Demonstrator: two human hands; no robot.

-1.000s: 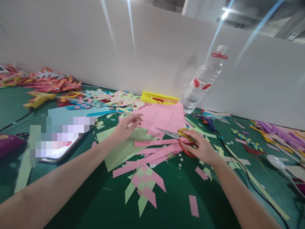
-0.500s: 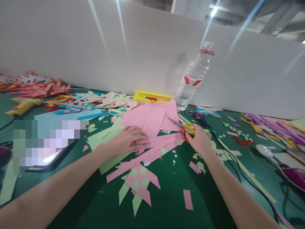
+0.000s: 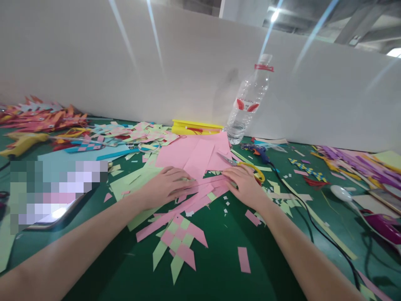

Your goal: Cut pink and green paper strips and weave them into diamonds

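My left hand lies palm down on a bundle of long pink paper strips, its fingers stretched flat over their left part and a light green sheet. My right hand rests on the right ends of the same strips with its fingers spread and nothing in its grip. Scissors with yellow and red handles lie on the table just behind the right hand, blades pointing left. A woven pink and green paper piece lies nearer to me, below both hands. Pink sheets lie beyond the strips.
A clear water bottle and a yellow box stand by the white back wall. A blue glue gun with a black cable lies to the right. A yellow glue gun and a phone lie left. Paper scraps cover the green table.
My left hand came down onto the pink strips. My right hand carried the scissors to the back right, let go of them and settled on the strips' right ends.
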